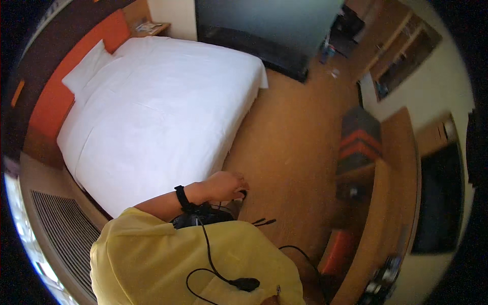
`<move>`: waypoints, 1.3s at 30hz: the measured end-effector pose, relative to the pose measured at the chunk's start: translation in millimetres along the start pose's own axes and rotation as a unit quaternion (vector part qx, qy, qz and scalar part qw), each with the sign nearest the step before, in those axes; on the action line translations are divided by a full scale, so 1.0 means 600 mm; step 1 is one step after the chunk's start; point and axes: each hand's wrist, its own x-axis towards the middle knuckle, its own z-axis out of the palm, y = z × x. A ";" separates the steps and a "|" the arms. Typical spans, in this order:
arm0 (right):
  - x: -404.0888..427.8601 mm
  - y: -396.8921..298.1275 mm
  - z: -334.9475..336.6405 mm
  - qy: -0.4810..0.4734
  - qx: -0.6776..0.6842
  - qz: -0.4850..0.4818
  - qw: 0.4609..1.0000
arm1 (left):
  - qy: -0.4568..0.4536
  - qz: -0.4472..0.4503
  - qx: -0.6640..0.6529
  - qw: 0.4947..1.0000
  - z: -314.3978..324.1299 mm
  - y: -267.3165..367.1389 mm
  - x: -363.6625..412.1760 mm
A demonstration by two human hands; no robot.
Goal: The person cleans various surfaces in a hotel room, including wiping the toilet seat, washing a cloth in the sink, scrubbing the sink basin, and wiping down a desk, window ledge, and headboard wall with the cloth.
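My left hand (225,186) reaches past the foot corner of the bed, with its fingers curled around a small black object (243,193) that is mostly hidden. A black strap (182,196) circles the wrist. Below the forearm a black bag or pouch (204,216) rests against my yellow shirt (183,255). Thin black cables (209,244) run over the shirt to a dark oval cable piece (246,284). Two black plug ends (266,222) stick out over the floor. My right hand is out of view.
The bed (160,110) with white bedding fills the left. A frosted glass panel (267,30) stands beyond it. Along the right wall runs a wooden desk (396,190), with a grey and red striped item (360,141) beside it. A slatted vent (63,225) lies at lower left.
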 end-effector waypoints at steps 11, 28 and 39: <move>0.113 -0.115 0.011 -0.065 -0.046 -0.019 0.997 | 0.105 0.000 0.005 0.994 0.050 -0.054 0.037; 0.143 -0.128 -0.029 -0.185 0.026 -0.091 0.978 | 0.113 -0.425 -0.120 0.890 0.296 -0.234 -0.297; 0.584 -0.551 0.053 -0.178 -0.239 -0.257 0.919 | 0.143 -0.626 -0.470 0.606 0.492 -0.466 -0.241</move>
